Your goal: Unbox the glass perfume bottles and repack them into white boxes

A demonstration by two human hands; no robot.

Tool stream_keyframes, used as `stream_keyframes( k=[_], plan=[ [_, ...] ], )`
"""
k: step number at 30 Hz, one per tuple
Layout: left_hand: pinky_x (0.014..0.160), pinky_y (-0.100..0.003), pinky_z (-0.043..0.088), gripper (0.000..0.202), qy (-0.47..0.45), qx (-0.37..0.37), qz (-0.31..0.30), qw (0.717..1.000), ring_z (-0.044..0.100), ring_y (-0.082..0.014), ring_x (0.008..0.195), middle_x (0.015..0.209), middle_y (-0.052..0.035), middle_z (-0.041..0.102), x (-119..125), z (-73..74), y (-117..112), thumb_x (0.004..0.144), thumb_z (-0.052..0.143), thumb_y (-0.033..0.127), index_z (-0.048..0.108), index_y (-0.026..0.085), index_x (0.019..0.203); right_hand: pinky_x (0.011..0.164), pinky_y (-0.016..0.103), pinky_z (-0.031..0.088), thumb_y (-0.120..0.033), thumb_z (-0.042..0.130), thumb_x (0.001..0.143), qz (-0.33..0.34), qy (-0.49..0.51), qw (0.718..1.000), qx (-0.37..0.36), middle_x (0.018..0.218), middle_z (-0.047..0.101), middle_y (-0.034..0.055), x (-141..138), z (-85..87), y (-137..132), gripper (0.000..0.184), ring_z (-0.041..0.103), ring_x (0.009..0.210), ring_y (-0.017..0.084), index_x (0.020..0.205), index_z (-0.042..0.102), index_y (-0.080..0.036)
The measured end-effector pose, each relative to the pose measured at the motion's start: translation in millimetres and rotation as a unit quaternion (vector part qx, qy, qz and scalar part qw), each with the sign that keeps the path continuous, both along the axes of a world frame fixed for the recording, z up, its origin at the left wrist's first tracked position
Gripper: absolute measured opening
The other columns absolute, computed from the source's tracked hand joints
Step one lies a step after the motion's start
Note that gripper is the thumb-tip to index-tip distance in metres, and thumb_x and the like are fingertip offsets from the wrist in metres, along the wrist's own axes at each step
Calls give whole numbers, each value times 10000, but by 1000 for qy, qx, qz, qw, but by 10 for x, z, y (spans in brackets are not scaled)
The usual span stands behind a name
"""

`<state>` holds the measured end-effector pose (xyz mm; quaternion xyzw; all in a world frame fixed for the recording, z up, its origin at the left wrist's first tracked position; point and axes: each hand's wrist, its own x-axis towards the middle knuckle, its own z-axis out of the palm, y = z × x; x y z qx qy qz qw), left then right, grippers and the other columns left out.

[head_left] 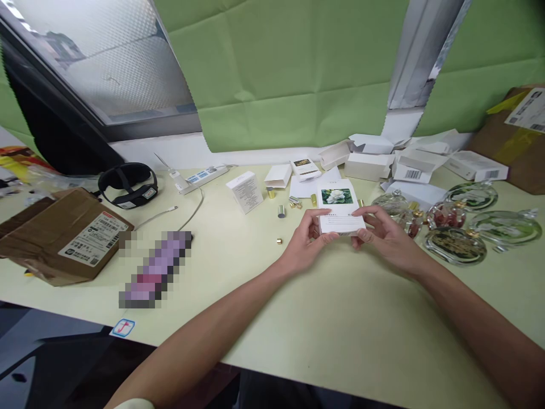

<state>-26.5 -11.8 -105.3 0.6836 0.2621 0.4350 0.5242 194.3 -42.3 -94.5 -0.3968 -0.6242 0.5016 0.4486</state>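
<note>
Both of my hands hold a small white cardboard box (340,222) with a picture of a white flower on it. My left hand (309,238) grips its left side, fingers on top and thumb along the lower edge. On the box's right side, my right hand (381,236) closes with its thumb at the near corner. Gold and silver caps (281,211) lie on the table just beyond my left hand. To the right of my right hand sit several glass bottles, one with a dark patterned front (455,245) and one with red contents (446,216).
Opened white boxes (369,166) are heaped along the wall. A white box (244,192) stands upright left of the caps. Farther left are a blurred-out phone-like object (157,270), a brown carton (80,244), a black headset (130,187) and a power strip (208,175) with cables.
</note>
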Motion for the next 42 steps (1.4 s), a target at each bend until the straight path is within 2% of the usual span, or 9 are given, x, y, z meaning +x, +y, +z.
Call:
stream_keyframes(
  k=[8,15,21,27,32,42],
  plan=[
    [901,-335,439,442,9,6,3,1000,544,-213,1123,1282,-101,538,3,-25,10,890,659,439,452,247,1230,721,331,523,-420,576,951,-2,-12,1000,4,988,543,5,-6,-10,3,275,612,731,121,1183,469,-319],
    [855,-314,443,446,28,-17,-1,999,551,-198,1079,1233,-93,552,4,-11,-5,898,640,461,432,243,1227,705,343,519,-464,523,966,-9,-33,999,1,948,533,1,-26,-21,-15,280,582,717,133,1188,436,-317],
    [825,-317,441,466,46,-13,-18,999,549,-185,1005,1167,-78,559,8,3,-29,907,633,446,432,257,1281,746,346,520,-446,632,905,4,-56,998,-28,991,563,14,-59,-27,-44,495,583,794,154,1355,443,-365],
    [798,-307,429,493,53,-1,-23,998,524,-165,914,1071,-58,565,4,15,-25,925,588,483,436,267,1341,663,311,517,-415,673,879,-25,-16,1000,-8,989,564,11,-69,-94,12,438,556,710,123,1291,544,-336],
    [809,-305,431,482,51,-2,-19,999,528,-166,924,1106,-66,569,8,1,-12,920,588,497,455,259,1318,659,314,528,-418,667,881,-31,-23,999,1,951,567,8,-75,-88,17,423,572,698,125,1279,560,-322],
    [792,-296,425,456,48,-1,-10,999,516,-160,887,1028,-48,572,7,-26,11,900,620,488,495,247,1268,618,303,508,-422,674,874,-39,-14,999,-3,903,582,8,-90,-109,20,434,558,678,126,1280,572,-309]
  ],
)
